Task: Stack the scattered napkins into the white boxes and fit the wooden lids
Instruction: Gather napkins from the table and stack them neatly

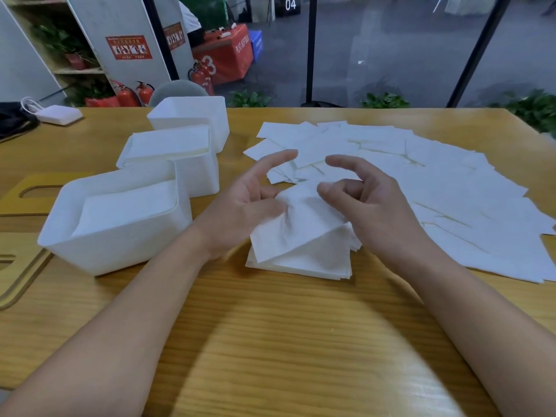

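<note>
A loose white napkin (296, 227) is lifted at a slant off a small napkin stack (304, 264) at the table's middle. My left hand (249, 203) pinches its creased left edge, index finger stretched out. My right hand (370, 206) pinches its upper edge with thumb and curled fingers. Scattered napkins (427, 179) cover the right half of the table. Three white boxes stand at the left: the near box (117, 251) and the middle box (198, 176) hold stacked napkins, while the inside of the far box (192, 115) is hidden. Two wooden lids (21, 191) lie flat at the far left.
A white charger with a cable (58, 114) and a black bag (15, 120) lie at the table's back left corner. A grey chair back (177, 91) rises behind the far box. Bare wooden tabletop (270, 341) stretches in front of my arms.
</note>
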`<act>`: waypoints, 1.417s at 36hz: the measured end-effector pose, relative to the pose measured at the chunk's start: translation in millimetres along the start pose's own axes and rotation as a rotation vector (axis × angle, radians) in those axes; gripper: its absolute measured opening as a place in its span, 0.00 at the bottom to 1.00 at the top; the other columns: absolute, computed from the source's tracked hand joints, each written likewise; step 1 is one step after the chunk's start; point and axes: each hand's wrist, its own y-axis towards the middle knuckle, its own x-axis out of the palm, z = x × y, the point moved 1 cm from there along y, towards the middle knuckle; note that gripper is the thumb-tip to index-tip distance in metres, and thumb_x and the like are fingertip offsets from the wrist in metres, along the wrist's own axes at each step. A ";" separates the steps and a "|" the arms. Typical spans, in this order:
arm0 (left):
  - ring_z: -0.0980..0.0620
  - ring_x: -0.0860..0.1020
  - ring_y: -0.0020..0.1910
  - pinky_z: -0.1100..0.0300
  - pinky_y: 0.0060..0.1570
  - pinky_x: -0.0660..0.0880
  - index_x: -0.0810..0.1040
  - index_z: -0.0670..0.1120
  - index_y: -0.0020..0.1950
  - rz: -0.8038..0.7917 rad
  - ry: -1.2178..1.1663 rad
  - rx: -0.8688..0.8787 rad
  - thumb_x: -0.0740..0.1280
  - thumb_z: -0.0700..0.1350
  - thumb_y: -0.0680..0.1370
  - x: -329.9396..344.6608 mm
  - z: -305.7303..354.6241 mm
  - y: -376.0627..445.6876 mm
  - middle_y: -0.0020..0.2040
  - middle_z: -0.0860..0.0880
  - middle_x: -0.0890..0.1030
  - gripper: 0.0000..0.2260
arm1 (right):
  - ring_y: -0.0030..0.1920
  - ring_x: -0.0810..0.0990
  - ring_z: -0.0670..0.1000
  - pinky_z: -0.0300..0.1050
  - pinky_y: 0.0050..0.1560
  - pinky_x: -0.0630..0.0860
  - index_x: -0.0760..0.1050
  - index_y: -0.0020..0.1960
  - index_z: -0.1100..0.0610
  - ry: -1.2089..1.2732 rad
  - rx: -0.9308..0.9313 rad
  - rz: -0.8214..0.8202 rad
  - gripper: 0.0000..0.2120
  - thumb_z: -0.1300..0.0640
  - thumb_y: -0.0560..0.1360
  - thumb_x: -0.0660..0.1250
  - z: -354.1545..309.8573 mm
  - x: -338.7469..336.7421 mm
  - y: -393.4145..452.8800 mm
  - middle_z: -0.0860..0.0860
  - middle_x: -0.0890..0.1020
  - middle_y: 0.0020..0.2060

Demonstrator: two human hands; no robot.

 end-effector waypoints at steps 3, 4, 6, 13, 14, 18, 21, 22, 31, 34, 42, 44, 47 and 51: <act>0.27 0.82 0.52 0.36 0.55 0.75 0.67 0.64 0.82 0.000 0.094 -0.071 0.68 0.38 0.86 -2.5 -1.2 0.1 0.53 0.33 0.86 0.30 | 0.37 0.75 0.53 0.50 0.41 0.71 0.79 0.67 0.44 -0.025 -0.008 -0.024 0.17 0.57 0.81 0.75 6.5 -4.0 2.1 0.55 0.78 0.36; 0.30 0.79 0.45 0.40 0.53 0.73 0.69 0.65 0.80 0.041 0.141 -0.082 0.71 0.42 0.85 -4.7 -2.7 1.2 0.46 0.35 0.84 0.28 | 0.35 0.74 0.51 0.49 0.39 0.71 0.79 0.67 0.44 -0.070 0.003 -0.034 0.18 0.59 0.80 0.74 7.7 -6.4 2.1 0.52 0.76 0.34; 0.40 0.70 0.40 0.48 0.52 0.68 0.73 0.65 0.77 0.130 0.180 -0.087 0.75 0.47 0.82 -11.7 -8.1 3.5 0.37 0.42 0.76 0.26 | 0.34 0.75 0.51 0.49 0.38 0.73 0.77 0.67 0.43 -0.191 0.014 -0.094 0.21 0.60 0.79 0.72 9.0 -10.4 0.4 0.51 0.77 0.33; 0.53 0.71 0.34 0.55 0.46 0.70 0.76 0.61 0.73 0.174 0.311 -0.089 0.76 0.49 0.81 -18.9 -7.7 3.7 0.35 0.50 0.76 0.22 | 0.34 0.77 0.52 0.50 0.39 0.75 0.78 0.62 0.41 -0.458 0.059 -0.234 0.18 0.57 0.76 0.73 15.9 -16.9 -2.9 0.52 0.80 0.33; 0.54 0.72 0.34 0.55 0.46 0.71 0.77 0.60 0.72 0.168 0.338 -0.086 0.76 0.48 0.81 -17.8 -7.7 3.5 0.35 0.51 0.77 0.21 | 0.33 0.76 0.50 0.50 0.38 0.75 0.78 0.62 0.41 -0.467 0.057 -0.243 0.18 0.57 0.76 0.73 16.4 -17.3 -2.7 0.50 0.79 0.32; 0.56 0.75 0.33 0.54 0.44 0.75 0.79 0.59 0.70 0.183 0.505 -0.077 0.76 0.50 0.81 -15.6 -10.5 4.5 0.36 0.52 0.82 0.18 | 0.33 0.77 0.45 0.43 0.39 0.75 0.79 0.62 0.43 -0.542 0.052 -0.293 0.18 0.57 0.74 0.74 18.8 -18.4 -3.3 0.46 0.79 0.32; 0.60 0.77 0.34 0.60 0.42 0.75 0.81 0.59 0.67 0.203 0.618 -0.078 0.77 0.53 0.80 -12.6 -13.7 4.9 0.41 0.53 0.84 0.16 | 0.36 0.78 0.44 0.43 0.40 0.76 0.80 0.59 0.43 -0.592 0.026 -0.260 0.16 0.54 0.73 0.76 20.6 -19.0 -3.8 0.43 0.80 0.35; 0.60 0.77 0.35 0.59 0.42 0.76 0.82 0.60 0.66 0.212 0.633 -0.078 0.77 0.54 0.79 -12.2 -15.3 4.9 0.42 0.54 0.84 0.15 | 0.37 0.78 0.44 0.43 0.41 0.75 0.81 0.58 0.43 -0.612 0.007 -0.231 0.15 0.52 0.73 0.77 21.4 -19.7 -2.8 0.43 0.80 0.37; 0.57 0.81 0.48 0.62 0.48 0.77 0.87 0.62 0.57 0.146 0.712 -0.052 0.75 0.57 0.81 -9.6 -19.7 5.6 0.50 0.60 0.84 0.06 | 0.68 0.71 0.47 0.55 0.72 0.65 0.85 0.56 0.39 -0.854 -0.159 -0.214 0.17 0.31 0.79 0.65 31.6 -15.2 3.4 0.36 0.79 0.66; 0.57 0.82 0.50 0.61 0.48 0.75 0.88 0.60 0.51 0.096 0.705 -0.042 0.75 0.54 0.81 -5.5 -20.8 6.3 0.50 0.59 0.84 0.02 | 0.68 0.70 0.47 0.53 0.72 0.62 0.84 0.58 0.39 -0.863 -0.159 -0.226 0.19 0.29 0.79 0.63 29.5 -14.1 2.4 0.34 0.80 0.66; 0.57 0.81 0.44 0.61 0.45 0.76 0.89 0.59 0.46 0.013 0.622 -0.040 0.77 0.50 0.80 -4.8 -19.4 4.9 0.48 0.58 0.85 0.05 | 0.66 0.67 0.48 0.51 0.68 0.60 0.82 0.60 0.45 -0.955 -0.165 -0.324 0.31 0.23 0.78 0.54 30.7 -9.6 3.1 0.37 0.76 0.73; 0.55 0.83 0.46 0.57 0.47 0.78 0.89 0.59 0.46 0.002 0.619 -0.037 0.77 0.50 0.80 -4.8 -19.3 5.0 0.49 0.58 0.86 0.05 | 0.66 0.67 0.48 0.51 0.68 0.60 0.81 0.62 0.44 -0.975 -0.186 -0.353 0.33 0.22 0.78 0.52 33.6 -7.1 3.1 0.38 0.74 0.74; 0.56 0.82 0.44 0.57 0.45 0.79 0.89 0.58 0.45 0.003 0.622 -0.029 0.78 0.50 0.80 -5.1 -19.1 4.8 0.47 0.57 0.86 0.05 | 0.67 0.66 0.48 0.52 0.71 0.60 0.79 0.64 0.42 -0.980 -0.213 -0.355 0.33 0.22 0.77 0.52 36.2 -2.4 3.5 0.39 0.72 0.72; 0.59 0.80 0.40 0.61 0.42 0.76 0.88 0.59 0.50 0.068 0.639 -0.036 0.77 0.54 0.80 -3.4 -20.0 5.6 0.43 0.57 0.84 0.01 | 0.67 0.66 0.47 0.54 0.74 0.60 0.79 0.68 0.43 -0.923 -0.216 -0.351 0.34 0.21 0.77 0.53 38.1 0.7 7.1 0.39 0.71 0.72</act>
